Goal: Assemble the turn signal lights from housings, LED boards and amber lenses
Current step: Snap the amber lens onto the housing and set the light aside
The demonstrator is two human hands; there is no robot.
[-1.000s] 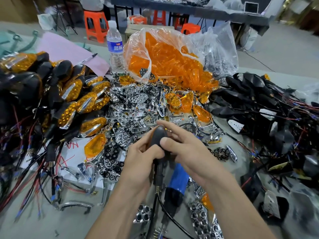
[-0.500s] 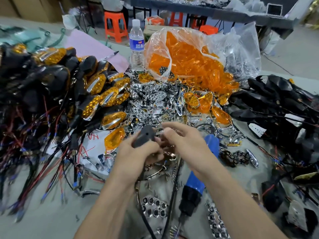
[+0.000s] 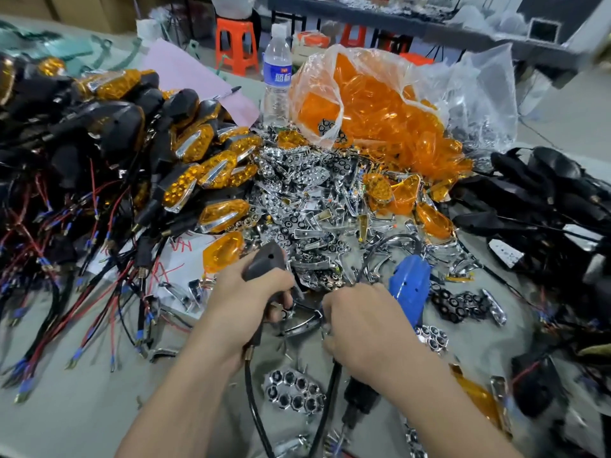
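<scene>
Being gripped in the left hand (image 3: 244,299) is a black housing (image 3: 264,261), its pointed end being held up above the knuckles while its stalk and black cable (image 3: 254,401) are hanging below the palm. The fingers are being wrapped fully round the housing's body. The right hand (image 3: 363,328) is being held knuckles-up just beside the left, with its fingers curled down into the near edge of a heap of chrome parts (image 3: 297,200). Whether anything is being pinched there cannot be told, as the fingertips are hidden. A blue screwdriver (image 3: 408,287) is lying just beyond that hand, partly covered by it. The housing is being kept over the near side of the heap, with finished lights (image 3: 198,170) piled to the left, a bag of amber lenses (image 3: 380,104) behind, and bare black shells (image 3: 545,193) massed to the right on the table (image 3: 82,408).
</scene>
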